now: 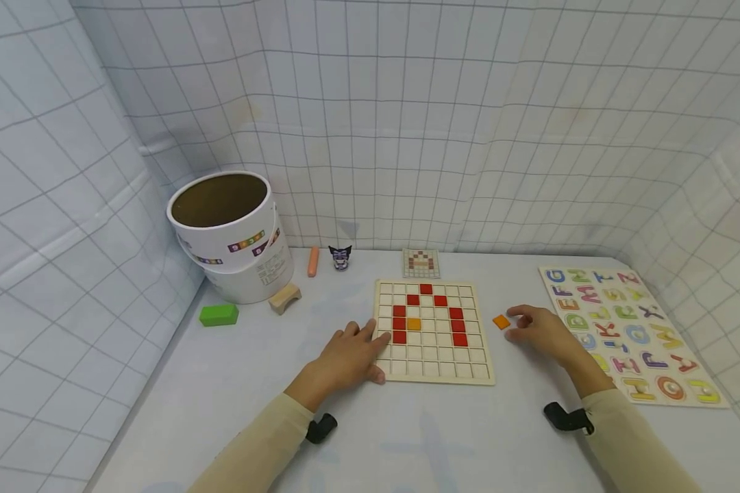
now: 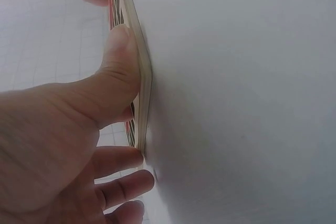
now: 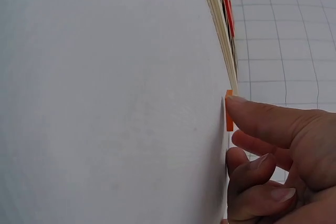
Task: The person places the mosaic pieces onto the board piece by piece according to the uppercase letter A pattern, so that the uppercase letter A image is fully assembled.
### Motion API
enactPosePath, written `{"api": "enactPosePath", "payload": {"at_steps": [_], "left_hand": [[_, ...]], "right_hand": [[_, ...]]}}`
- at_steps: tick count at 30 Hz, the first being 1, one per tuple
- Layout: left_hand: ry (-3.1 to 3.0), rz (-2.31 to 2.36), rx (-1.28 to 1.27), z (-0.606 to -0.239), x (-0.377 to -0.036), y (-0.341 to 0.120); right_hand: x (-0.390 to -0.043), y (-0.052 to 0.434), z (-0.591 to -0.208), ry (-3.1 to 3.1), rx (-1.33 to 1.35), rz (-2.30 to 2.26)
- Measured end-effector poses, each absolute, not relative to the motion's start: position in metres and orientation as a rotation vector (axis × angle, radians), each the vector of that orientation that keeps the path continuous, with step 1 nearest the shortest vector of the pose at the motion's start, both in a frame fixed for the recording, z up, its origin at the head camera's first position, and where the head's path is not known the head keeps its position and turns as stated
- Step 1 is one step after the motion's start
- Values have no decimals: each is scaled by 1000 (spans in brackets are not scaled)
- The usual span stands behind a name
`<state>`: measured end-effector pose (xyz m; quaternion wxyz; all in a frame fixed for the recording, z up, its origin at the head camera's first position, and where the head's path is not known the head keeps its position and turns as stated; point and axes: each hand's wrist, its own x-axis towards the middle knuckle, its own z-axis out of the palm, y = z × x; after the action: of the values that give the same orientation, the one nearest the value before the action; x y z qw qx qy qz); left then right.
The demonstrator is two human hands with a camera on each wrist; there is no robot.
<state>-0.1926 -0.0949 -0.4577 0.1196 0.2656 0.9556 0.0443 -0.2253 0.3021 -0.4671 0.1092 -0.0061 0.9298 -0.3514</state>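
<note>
A cream grid board (image 1: pixel 432 370) lies flat on the table, with several red tiles (image 1: pixel 426 289) and one orange tile (image 1: pixel 414 324) in its squares. My left hand (image 1: pixel 348 356) rests at the board's left edge. Its thumb (image 2: pixel 118 56) touches the near left corner while the other fingers spread along the side. To the right of the board is a loose orange tile (image 1: pixel 501 322). My right hand (image 1: pixel 543 333) is just beside that tile, thumb and forefinger apart; in the right wrist view the thumb tip overlaps the tile (image 3: pixel 229 121).
Behind the board lies a small pattern card (image 1: pixel 421 263). An alphabet board (image 1: pixel 641 335) stretches along the right. Toward the left stand a white bucket (image 1: pixel 247 270), a green block (image 1: pixel 218 315), a wooden arch (image 1: pixel 285 298), an orange stick (image 1: pixel 313 261) and a small figurine (image 1: pixel 340 258).
</note>
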Motion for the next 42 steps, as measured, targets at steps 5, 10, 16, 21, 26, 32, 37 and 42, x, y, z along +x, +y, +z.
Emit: {"api": "enactPosePath", "payload": {"at_steps": [5,10,16,21,26,32,37,42], "left_hand": [[2789,133,770,-458,-194,-94],[2786,138,769,-459,-194,-94],[2794,138,790,-459,-194,-95],[2791,139,784,-458,-194,-94],[2788,134,779,-457,-194,-94],[2784,145,772,-455,-193,-95],[2784,149,771,-454,-193,-94],[2782,140,780,-454,-192,-94]], "right_hand": [[-227,300,-469,2752,-46,-1006],[-230,299,-471,2770,-81,-993],[-233,297,-470,2783,-152,-971],[-234,295,-468,2783,-155,-947],[-235,294,-467,2788,-152,-922],[-237,296,-470,2759,-77,-1037],[-238,302,-472,2556,4,-1422],[-236,304,-471,2202,56,-1867]]}}
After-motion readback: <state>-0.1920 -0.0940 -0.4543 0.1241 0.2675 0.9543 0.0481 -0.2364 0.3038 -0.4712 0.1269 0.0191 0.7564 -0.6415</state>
